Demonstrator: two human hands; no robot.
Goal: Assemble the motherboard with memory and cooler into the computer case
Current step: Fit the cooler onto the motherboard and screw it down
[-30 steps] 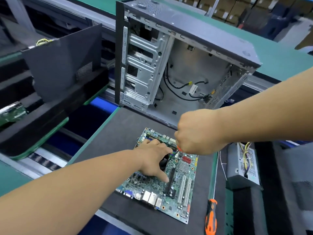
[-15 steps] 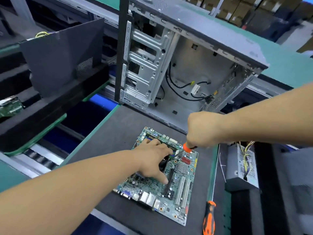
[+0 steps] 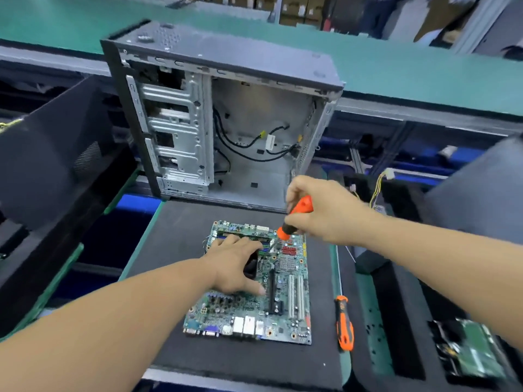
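Observation:
A green motherboard (image 3: pixel 285 304) lies flat on a dark foam pad (image 3: pixel 175 239). My left hand (image 3: pixel 235 264) rests over the black cooler (image 3: pixel 252 265) near the board's middle, fingers spread, hiding most of it. My right hand (image 3: pixel 322 213) grips an orange and black screwdriver (image 3: pixel 297 216), held tilted with its tip down at the board beside the cooler. The open computer case (image 3: pixel 263 137) stands upright behind the pad, black cables hanging loose inside it.
A second orange screwdriver (image 3: pixel 343 323) lies on the pad's right edge. A black side panel (image 3: pixel 56 154) leans at the left. A power supply with yellow wires (image 3: pixel 379 190) sits to the right, and another circuit board (image 3: pixel 475 355) lies at the lower right.
My right hand has lifted and tilted back, and the screwdriver's orange handle now shows. The left hand stays on the cooler. The camera view has shifted.

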